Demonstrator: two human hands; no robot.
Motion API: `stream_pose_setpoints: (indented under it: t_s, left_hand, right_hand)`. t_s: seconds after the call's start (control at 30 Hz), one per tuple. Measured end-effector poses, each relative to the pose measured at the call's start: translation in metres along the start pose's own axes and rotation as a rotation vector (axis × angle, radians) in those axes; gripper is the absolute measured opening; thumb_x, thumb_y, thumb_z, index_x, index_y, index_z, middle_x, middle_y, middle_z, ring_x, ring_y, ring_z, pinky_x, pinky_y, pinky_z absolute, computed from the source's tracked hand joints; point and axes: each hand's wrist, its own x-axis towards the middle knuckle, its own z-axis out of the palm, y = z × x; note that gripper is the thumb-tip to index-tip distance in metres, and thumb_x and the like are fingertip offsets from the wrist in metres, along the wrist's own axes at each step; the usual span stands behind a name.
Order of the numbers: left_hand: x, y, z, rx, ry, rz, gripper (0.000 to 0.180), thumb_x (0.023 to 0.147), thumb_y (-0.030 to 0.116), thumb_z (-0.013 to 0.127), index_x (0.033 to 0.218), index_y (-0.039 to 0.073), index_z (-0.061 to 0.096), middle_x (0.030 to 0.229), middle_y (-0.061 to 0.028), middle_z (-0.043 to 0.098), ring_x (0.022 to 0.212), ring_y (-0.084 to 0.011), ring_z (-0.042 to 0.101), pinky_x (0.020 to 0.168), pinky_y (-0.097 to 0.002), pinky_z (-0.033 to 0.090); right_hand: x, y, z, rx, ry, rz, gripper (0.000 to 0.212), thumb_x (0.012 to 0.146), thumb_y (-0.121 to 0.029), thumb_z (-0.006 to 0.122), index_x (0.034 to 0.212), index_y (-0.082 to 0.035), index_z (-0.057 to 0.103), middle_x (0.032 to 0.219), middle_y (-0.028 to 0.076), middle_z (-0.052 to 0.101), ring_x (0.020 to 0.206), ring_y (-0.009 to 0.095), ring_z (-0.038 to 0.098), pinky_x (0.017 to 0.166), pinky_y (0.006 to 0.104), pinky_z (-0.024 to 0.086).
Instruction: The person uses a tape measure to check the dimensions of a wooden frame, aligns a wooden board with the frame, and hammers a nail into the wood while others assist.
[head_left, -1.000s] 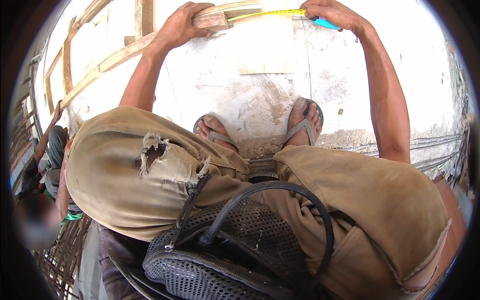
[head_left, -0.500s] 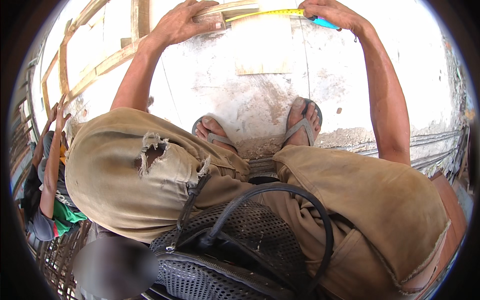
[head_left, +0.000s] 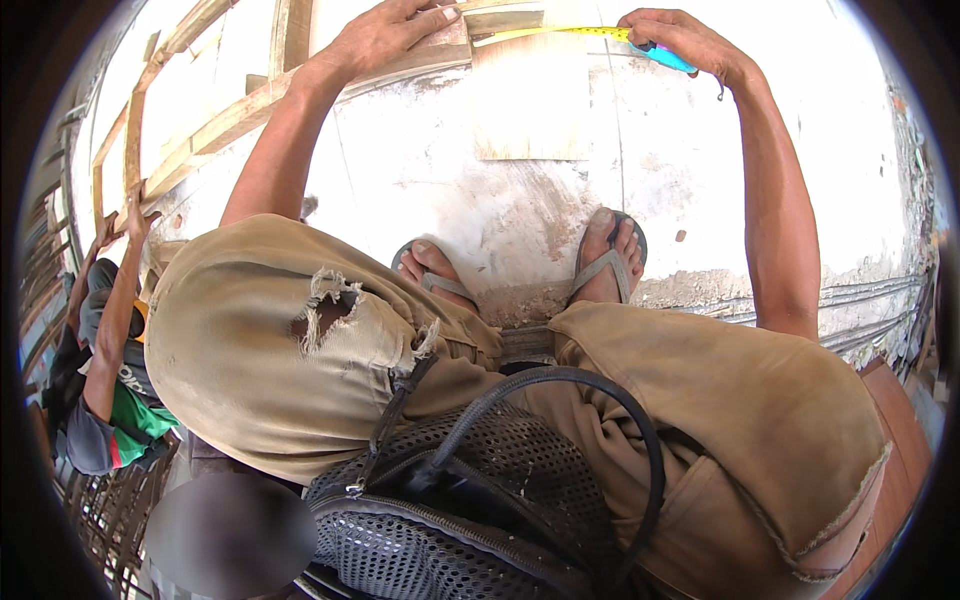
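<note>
Right hand (head_left: 684,40): fingers closed round the cyan tape measure (head_left: 668,59). Left hand (head_left: 385,35): fingers over the wooden frame (head_left: 235,124); we cannot tell their grip. We note the yellow blade (head_left: 580,31) spanning case to frame end, near a pale board (head_left: 530,110).

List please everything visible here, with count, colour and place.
Wooden frame: one, light brown, upper left.
Tape measure: one, blue and yellow, upper right.
Board: one, pale, top centre.
Floor: one, whitish, beneath these.
Bars: many, brown, lower left.
Co-worker: one, green-and-dark shirt, left edge.
Mesh bag: one, black, bottom centre.
Trousers: one pair, tan, on legs.
Sandals: two, grey straps, centre.
Feet: two, in sandals.
Left hand: one, bare, on wooden frame.
Right hand: one, bare, holding tape measure.
</note>
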Motion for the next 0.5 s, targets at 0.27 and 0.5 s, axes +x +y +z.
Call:
stream_pose_setpoints:
  t_s: [0.27,0.5]
  left_hand:
    - [-0.028,0.037,-0.036,0.288,0.233,0.073,0.1,0.063,0.06,0.095,0.147,0.018,0.062,0.124,-0.0126,0.076,0.12,-0.0311,0.071,0.111,-0.0482,0.053]
    - [-0.052,0.079,-0.144,0.185,0.114,0.167,0.086,0.072,0.043,0.09,0.144,0.005,0.064,0.132,-0.0186,0.072,0.121,-0.0314,0.068,0.106,-0.0397,0.05]
  right_hand:
    - [-0.033,-0.007,-0.009,0.052,0.055,-0.027,0.067,0.071,-0.055,0.073,0.126,-0.017,0.079,0.098,0.014,0.078,0.087,0.024,0.072,0.064,0.0382,0.058]
    - [-0.086,-0.034,-0.054,0.17,-0.029,-0.046,0.067,0.079,-0.054,0.067,0.127,-0.008,0.075,0.087,0.009,0.073,0.075,0.015,0.068,0.054,0.0267,0.051]
